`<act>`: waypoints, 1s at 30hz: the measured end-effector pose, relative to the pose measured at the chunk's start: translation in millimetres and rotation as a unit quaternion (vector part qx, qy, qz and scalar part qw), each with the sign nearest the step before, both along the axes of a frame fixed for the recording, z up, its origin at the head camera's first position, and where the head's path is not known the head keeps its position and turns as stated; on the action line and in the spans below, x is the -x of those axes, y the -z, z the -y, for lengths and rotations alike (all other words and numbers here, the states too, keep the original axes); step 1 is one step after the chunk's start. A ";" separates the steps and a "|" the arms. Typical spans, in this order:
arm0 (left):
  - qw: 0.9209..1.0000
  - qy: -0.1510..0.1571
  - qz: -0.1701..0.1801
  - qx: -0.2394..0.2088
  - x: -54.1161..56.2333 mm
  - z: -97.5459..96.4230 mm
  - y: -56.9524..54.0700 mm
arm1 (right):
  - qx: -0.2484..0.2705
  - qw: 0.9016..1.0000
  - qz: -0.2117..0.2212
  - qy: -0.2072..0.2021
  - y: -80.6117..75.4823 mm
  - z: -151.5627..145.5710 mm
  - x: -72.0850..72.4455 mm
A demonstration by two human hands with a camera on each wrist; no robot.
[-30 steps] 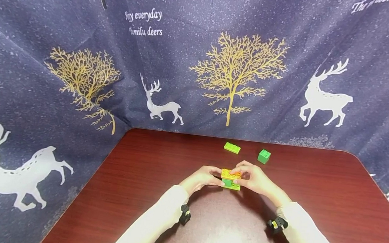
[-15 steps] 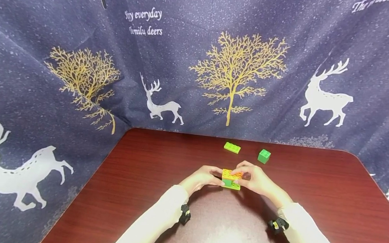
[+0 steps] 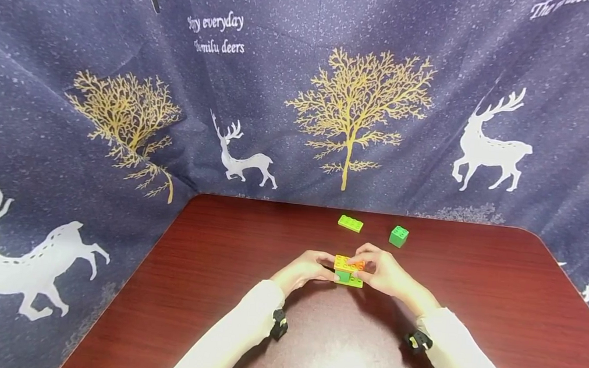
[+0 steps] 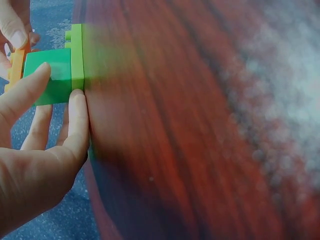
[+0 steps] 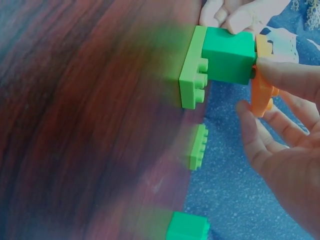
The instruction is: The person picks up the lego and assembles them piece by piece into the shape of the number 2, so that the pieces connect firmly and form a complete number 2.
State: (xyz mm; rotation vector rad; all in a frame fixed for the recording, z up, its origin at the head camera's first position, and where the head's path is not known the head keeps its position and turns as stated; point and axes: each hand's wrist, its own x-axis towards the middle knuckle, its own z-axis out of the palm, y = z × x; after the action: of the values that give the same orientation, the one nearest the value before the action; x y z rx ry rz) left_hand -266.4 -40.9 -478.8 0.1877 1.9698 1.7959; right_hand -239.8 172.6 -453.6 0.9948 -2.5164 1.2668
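While the left hand (image 3: 308, 268) grips a green block (image 4: 59, 62) above a lime plate (image 5: 194, 65), I see the right hand (image 3: 389, 272) pinching an orange plate (image 5: 261, 96) at the block's top. Beyond the fingers lie a second lime plate (image 3: 350, 223) and a loose green cube (image 3: 398, 237).

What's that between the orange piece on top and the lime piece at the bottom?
A darker green block stands between the orange piece and the lime piece; the right wrist view shows it plainly.
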 end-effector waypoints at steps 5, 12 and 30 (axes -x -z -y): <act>1.000 0.006 -0.003 0.001 -0.6 -0.4 -0.5 | 0.003 1.000 -0.014 0.004 3.8 -2.1 0.7; 1.000 0.009 0.006 -0.001 0.2 1.2 -1.9 | -0.006 1.000 -0.014 0.004 1.8 -2.7 1.2; 1.000 0.000 0.002 -0.001 1.4 -0.1 0.6 | -0.025 1.000 -0.010 0.003 0.1 -1.6 -0.9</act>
State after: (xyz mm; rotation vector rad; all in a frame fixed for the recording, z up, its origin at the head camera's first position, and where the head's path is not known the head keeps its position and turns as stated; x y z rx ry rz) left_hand -267.8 -40.8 -479.4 0.1856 1.9651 1.7973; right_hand -238.9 174.2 -453.7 1.0041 -2.5461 1.1925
